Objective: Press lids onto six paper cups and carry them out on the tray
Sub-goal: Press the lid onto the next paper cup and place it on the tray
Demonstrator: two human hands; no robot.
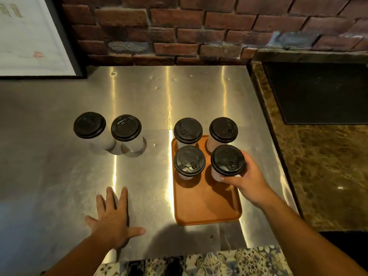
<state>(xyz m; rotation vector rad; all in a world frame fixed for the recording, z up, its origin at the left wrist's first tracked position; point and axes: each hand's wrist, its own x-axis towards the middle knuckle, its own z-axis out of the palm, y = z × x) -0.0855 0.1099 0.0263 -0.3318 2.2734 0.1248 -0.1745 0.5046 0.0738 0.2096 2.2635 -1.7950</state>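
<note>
The right grip (246, 177) is curled round the side of a white paper cup with a black plastic lid (228, 160), the near-right one of four lidded cups on the orange rectangular plastic tray (207, 212). The left grip (111, 218) is spread wide, holding nothing, low over the steel counter (49, 166). Two more lidded cups (126, 128) stand beyond it, apart from the tray.

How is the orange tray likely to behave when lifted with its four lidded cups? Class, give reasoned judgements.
Probably far-heavy: all four cups crowd the far end of the tray, leaving the near end bare. The cups look tall and narrow, so a tilt could tip them. Its smooth surface may let them slide.
</note>
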